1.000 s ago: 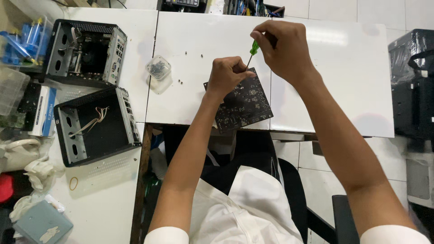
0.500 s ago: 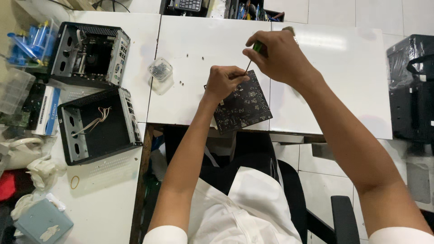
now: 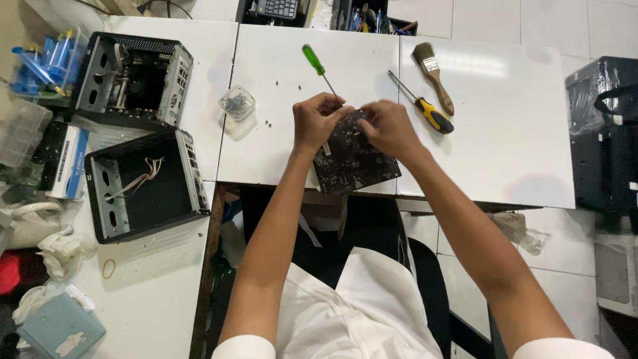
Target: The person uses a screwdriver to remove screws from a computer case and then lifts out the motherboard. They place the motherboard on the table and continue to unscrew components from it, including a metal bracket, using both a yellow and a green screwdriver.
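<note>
Both my left hand point(image 3: 318, 121) and right hand point(image 3: 391, 128) grip the dark circuit board point(image 3: 355, 161) by its far edge, just below the green screwdriver point(image 3: 320, 66). It overhangs the white table point(image 3: 279, 139); a loose pinch could drop it.

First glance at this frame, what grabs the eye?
Both hands, left hand and right hand, meet over a dark circuit board at the near edge of the white table. Behind them lie a green screwdriver, a yellow-handled screwdriver and a paintbrush. At the left sit two opened small computer cases, the nearer one with loose wires.
</note>
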